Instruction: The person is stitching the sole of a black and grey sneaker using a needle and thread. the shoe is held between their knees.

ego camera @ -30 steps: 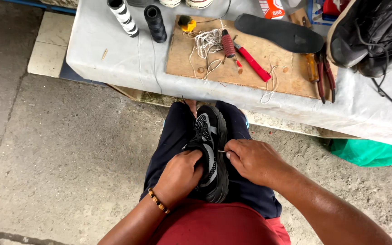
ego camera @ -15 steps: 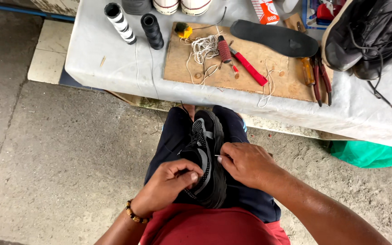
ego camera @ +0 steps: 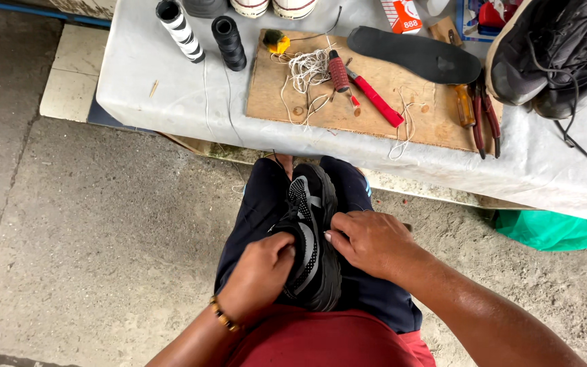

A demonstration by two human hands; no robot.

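I have one view only, from the camera on my head. It looks steeply down over my lap (ego camera: pixel 348 299), close in, with the table (ego camera: pixel 171 95) edge across the top and concrete floor (ego camera: pixel 90 224) to the left.

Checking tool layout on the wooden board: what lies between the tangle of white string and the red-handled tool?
In the head view, a dark red ribbed-handled awl lies between the white string tangle and the red-handled tool, on the wooden board.
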